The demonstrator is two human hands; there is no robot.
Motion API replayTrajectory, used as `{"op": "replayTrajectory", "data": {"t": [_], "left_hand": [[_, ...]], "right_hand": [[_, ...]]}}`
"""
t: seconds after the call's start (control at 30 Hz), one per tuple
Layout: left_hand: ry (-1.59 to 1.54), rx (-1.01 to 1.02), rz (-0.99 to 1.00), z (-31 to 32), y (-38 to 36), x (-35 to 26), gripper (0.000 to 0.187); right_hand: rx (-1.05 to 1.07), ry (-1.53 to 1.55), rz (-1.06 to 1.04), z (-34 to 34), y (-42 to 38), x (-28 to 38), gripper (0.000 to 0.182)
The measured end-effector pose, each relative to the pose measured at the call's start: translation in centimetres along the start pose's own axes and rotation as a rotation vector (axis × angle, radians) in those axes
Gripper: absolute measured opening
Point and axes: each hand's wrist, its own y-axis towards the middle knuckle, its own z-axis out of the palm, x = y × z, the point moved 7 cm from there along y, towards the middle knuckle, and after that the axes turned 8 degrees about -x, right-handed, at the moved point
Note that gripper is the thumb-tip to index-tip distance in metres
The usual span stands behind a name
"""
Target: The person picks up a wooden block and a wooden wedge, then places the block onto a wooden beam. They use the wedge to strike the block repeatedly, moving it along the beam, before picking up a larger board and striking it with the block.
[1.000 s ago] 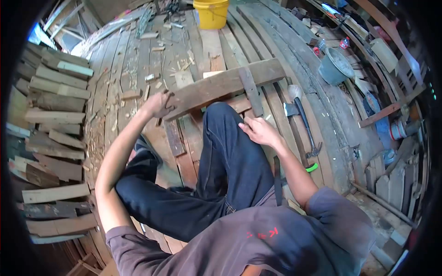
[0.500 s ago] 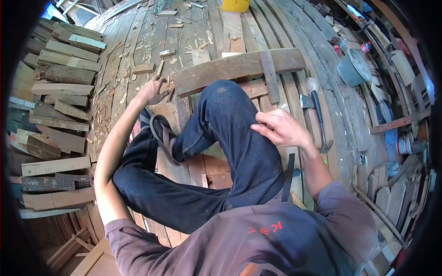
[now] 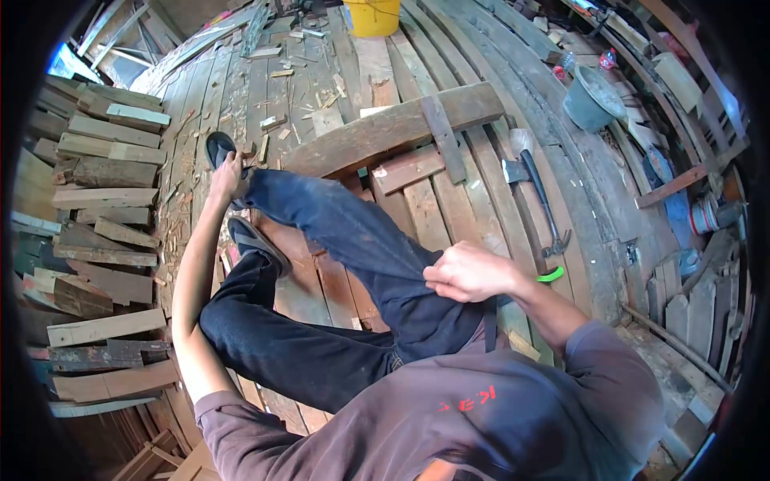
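Observation:
My left hand point(image 3: 228, 176) is at the ankle of the outstretched leg, beside the dark sandal point(image 3: 216, 148); its fingers are closed, and what they hold is hidden. My right hand point(image 3: 465, 272) pinches a fold of the dark trousers point(image 3: 345, 224) on the thigh. Past the leg lies a thick wooden beam point(image 3: 377, 136), with a short dark board point(image 3: 443, 138) leaning across it. The other foot, in a grey sandal point(image 3: 261, 244), rests near the first one, its leg bent on the floor.
A hatchet point(image 3: 517, 170) and a black-handled hammer point(image 3: 545, 200) lie at the right, near a green-handled item point(image 3: 551, 274). Farther off stand a grey bucket point(image 3: 592, 100) and a yellow bucket point(image 3: 373, 18). Stacked wood pieces point(image 3: 112, 176) line the left side.
The raised knee has lowered and that leg now stretches forward to the left. My left hand has moved to its ankle. My right hand has shifted down along the thigh, pulling the cloth.

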Motion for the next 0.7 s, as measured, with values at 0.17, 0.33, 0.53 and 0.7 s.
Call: {"op": "replayTrajectory", "data": {"t": [0.17, 0.33, 0.53, 0.7], "left_hand": [[-0.032, -0.058, 0.009, -0.9, 0.9, -0.5, 0.044], [-0.043, -0.010, 0.093, 0.4, 0.5, -1.1, 0.047], [-0.121, 0.077, 0.085, -1.3, -0.9, -5.3, 0.050], [-0.021, 0.161, 0.150, 1.8, 0.1, -7.2, 0.075]], "right_hand": [[-0.049, 0.157, 0.089, -3.0, -1.4, 0.0, 0.025], [-0.092, 0.041, 0.244, -9.5, -3.7, -2.1, 0.024], [-0.635, -0.156, 0.443, -16.9, -2.0, -6.8, 0.026], [-0.604, -0.307, 0.724, -16.2, 2.5, -18.2, 0.033]]}}
